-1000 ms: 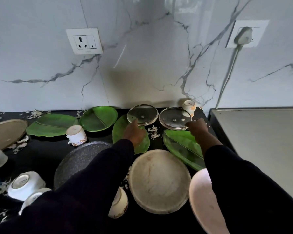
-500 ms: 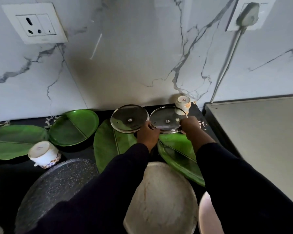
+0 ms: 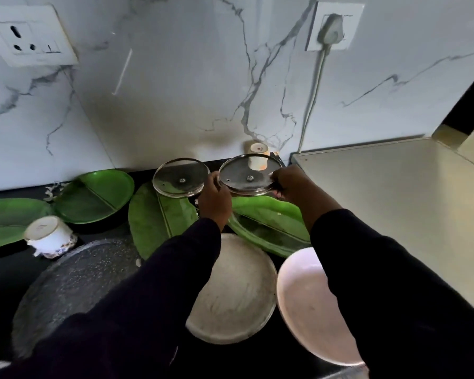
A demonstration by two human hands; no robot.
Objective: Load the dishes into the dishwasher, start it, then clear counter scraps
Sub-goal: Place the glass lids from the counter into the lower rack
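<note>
Two round glass lids are at the back of the black counter. My left hand [image 3: 215, 196] grips the right rim of the left glass lid [image 3: 179, 177]. My right hand [image 3: 293, 184] holds the right glass lid [image 3: 244, 177] by its right edge, raised so that it covers part of a small white cup [image 3: 257, 153] by the wall. Under the lids lie two green leaf-shaped plates [image 3: 159, 222] [image 3: 271, 222]. Nearer to me are a beige round plate [image 3: 233, 291] and a pink plate [image 3: 312, 307], both partly hidden by my dark sleeves.
A round green divided plate [image 3: 93, 198], another leaf plate [image 3: 6, 220], an upturned white cup [image 3: 48, 236] and a grey speckled pan [image 3: 74, 285] fill the left. A beige appliance top [image 3: 394, 201] adjoins on the right. A plugged cable [image 3: 312, 91] hangs down the marble wall.
Both hands reached the lids and took hold of their rims. The right lid has risen in front of the small cup. The camera moved closer and lower.
</note>
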